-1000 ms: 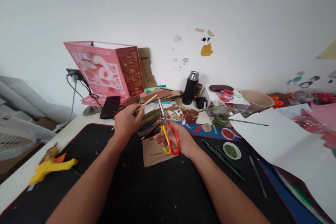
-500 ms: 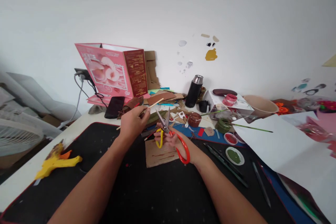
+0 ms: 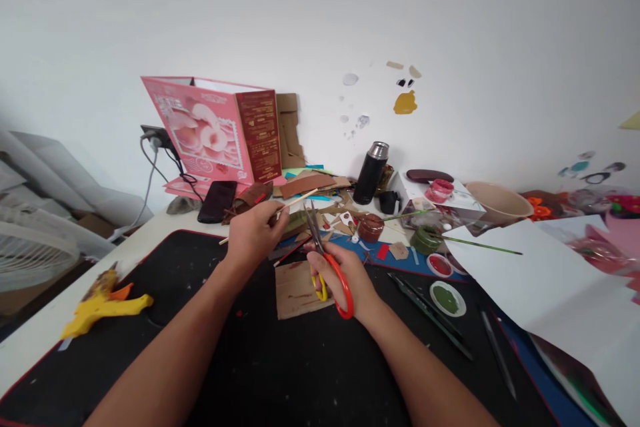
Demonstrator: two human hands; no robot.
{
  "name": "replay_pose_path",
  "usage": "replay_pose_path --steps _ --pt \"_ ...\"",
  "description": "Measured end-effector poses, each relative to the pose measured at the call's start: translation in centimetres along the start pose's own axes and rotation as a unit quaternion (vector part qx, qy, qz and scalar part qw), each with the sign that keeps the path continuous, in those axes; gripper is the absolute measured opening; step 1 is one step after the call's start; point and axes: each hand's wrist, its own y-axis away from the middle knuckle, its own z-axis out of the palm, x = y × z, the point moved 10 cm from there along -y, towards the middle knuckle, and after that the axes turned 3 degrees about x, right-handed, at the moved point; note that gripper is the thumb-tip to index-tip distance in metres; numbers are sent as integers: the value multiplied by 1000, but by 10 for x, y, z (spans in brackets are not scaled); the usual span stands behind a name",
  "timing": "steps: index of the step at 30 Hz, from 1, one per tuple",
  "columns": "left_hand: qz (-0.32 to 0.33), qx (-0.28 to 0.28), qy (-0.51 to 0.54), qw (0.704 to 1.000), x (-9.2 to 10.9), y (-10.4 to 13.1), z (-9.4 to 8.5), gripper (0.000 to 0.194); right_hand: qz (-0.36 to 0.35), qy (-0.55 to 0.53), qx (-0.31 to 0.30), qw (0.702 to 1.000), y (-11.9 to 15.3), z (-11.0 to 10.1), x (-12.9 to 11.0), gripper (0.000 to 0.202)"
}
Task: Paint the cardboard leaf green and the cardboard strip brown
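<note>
My left hand [image 3: 255, 230] is closed around a thin wooden stick [image 3: 300, 199], whose ends stick out on both sides of the fist. To its right, my right hand [image 3: 343, 273] grips scissors [image 3: 316, 233] by their red and yellow handles. The blades point up and are nearly together, close to the right tip of the stick. Beneath the right hand, a piece of cardboard [image 3: 295, 293] with brownish stains lies on the black mat [image 3: 280, 373].
A yellow glue gun [image 3: 105, 307] lies at the left, near a phone [image 3: 217, 201]. Behind are a pink box [image 3: 210, 133], cardboard scraps and a black flask [image 3: 371, 173]. Paint jars [image 3: 426, 239], green-handled tools [image 3: 430, 313] and white paper [image 3: 530, 280] lie to the right.
The scissor blades have come closer together, and my right hand has turned and wrapped round the handles. My left hand keeps the stick with little movement.
</note>
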Motion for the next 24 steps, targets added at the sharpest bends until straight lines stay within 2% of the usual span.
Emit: replay_pose_path --steps 4,11,24 --pt "37 5 0 999 14 3 -4 35 -9 21 2 1000 1 -1 -3 44" --pt "122 -15 -38 992 45 11 -3 40 -47 115 3 992 8 3 -23 34" --pt "162 -65 -60 983 63 16 -8 40 -79 117 15 990 12 5 -35 28"
